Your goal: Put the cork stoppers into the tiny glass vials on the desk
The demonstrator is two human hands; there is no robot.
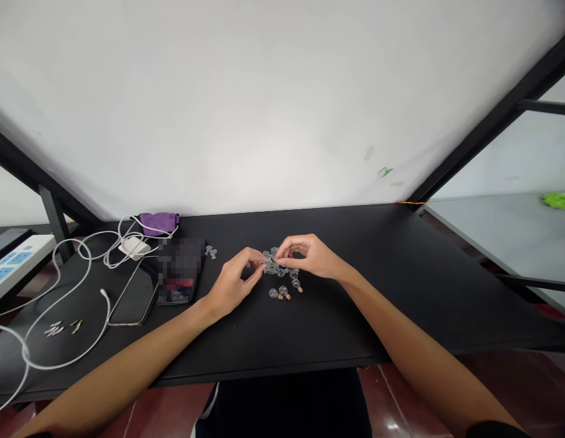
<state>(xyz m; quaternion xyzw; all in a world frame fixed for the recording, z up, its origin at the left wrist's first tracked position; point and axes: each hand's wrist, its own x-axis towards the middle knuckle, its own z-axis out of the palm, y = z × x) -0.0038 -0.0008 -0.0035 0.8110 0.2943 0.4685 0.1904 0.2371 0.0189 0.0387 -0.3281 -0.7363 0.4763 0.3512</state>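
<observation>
My left hand [234, 280] pinches a tiny clear glass bottle [264, 261] between thumb and fingertips, just above a small cluster of similar clear bottles [281, 272] on the black table. Close beside it, my right hand [307, 255] has its thumb and fingers pressed together at the end of that bottle. What those right fingertips hold is too small to make out. In front of the cluster lie a few round glass bottles with corks [284, 292] in their necks. A couple more clear glass pieces [211, 251] rest left of my left hand.
Two phones [135, 292] [178, 286] lie on the left of the black table [346, 328]. White cables [88, 261], a white charger [134, 246] and a purple cloth [158, 222] are around them. Small metallic bits [54, 330] lie front left. A white wall [282, 109] stands behind.
</observation>
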